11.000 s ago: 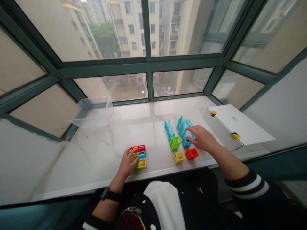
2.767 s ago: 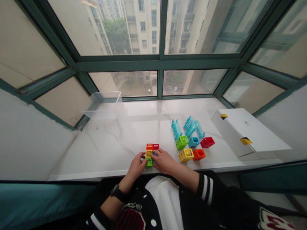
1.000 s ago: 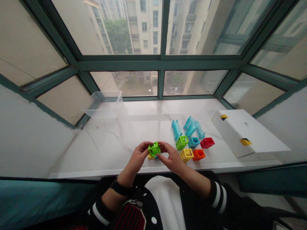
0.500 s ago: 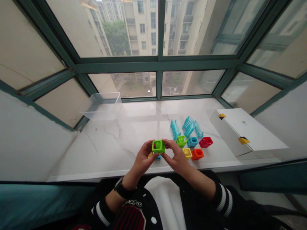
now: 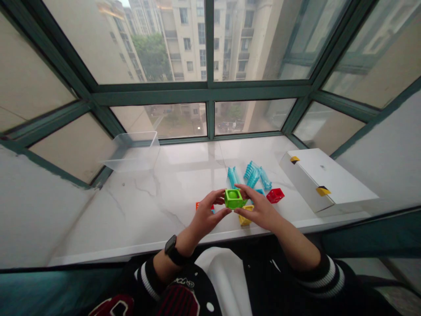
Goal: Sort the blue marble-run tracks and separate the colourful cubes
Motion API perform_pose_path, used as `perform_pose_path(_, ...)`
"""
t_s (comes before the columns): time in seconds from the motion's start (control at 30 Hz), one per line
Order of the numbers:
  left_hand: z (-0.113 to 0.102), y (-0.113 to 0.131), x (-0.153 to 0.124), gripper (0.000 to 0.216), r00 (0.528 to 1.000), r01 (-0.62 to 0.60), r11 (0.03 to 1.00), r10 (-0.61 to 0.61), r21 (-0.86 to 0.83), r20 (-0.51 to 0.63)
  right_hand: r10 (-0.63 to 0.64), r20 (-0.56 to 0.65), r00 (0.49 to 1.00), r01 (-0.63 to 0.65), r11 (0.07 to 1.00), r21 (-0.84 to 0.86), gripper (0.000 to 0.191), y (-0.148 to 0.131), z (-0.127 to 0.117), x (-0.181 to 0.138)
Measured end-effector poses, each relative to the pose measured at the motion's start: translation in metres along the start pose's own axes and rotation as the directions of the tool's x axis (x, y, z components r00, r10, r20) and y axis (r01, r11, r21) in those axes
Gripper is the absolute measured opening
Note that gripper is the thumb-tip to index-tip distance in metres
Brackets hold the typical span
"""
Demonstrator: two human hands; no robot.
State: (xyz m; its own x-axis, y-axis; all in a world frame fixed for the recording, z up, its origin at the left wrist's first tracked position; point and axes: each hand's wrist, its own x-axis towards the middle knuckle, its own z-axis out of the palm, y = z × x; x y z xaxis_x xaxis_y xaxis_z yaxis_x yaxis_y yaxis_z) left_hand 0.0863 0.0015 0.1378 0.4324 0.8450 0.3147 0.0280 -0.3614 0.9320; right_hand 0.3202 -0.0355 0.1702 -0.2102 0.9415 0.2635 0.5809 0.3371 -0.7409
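Note:
Both hands hold a green cube block [image 5: 233, 199] up above the white marble sill [image 5: 158, 193]. My left hand [image 5: 206, 216] pinches its left side and my right hand [image 5: 259, 208] pinches its right side. Behind my left hand, part of the joined block cluster [image 5: 199, 205] shows orange and blue on the sill. Under my right hand lie a yellow cube [image 5: 244, 218] and a red cube [image 5: 275, 195]. Turquoise ribbed pieces [image 5: 251, 173] lie just beyond them.
A clear plastic tub [image 5: 131, 151] stands at the back left of the sill. A white cardboard box [image 5: 320, 177] with yellow tape lies at the right. Green window frames close off the back. The sill's front edge runs just before my body.
The green cube has moved to the right in both hands and turned, its hollow face now more to the top. The view has swung slightly, so the sill objects sit further left.

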Motion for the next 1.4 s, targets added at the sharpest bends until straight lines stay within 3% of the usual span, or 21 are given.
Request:
perform_pose_path(0.2,0.022,-0.026,0.023,0.072,0.998,-0.028,1.0,0.028,0.013,0.049,0.035,-0.066,0.997,-0.039,0.997,-0.071,0.06,0.028,-0.024,-0.009)
perform_pose_path(0.43,0.049,-0.088,0.045,0.066,0.996,0.05,0.959,-0.069,0.278,0.06,0.101,-0.196,0.975,-0.126,0.985,-0.119,0.058,0.057,-0.042,-0.012)
perform_pose_path(0.57,0.064,-0.106,0.05,0.067,0.985,0.09,0.924,-0.138,0.372,0.106,0.115,-0.215,0.97,-0.149,0.977,-0.149,0.055,0.067,-0.044,-0.008)
perform_pose_path(0.9,0.071,-0.115,0.056,0.042,0.977,0.081,0.895,-0.158,0.438,0.142,0.101,-0.12,0.988,-0.123,0.973,-0.197,0.051,0.099,-0.026,0.005)
perform_pose_path(1.4,0.072,-0.119,0.053,0.041,0.982,0.05,0.88,-0.13,0.472,0.139,0.102,-0.046,0.994,-0.111,0.95,-0.292,0.057,0.106,-0.012,0.016)
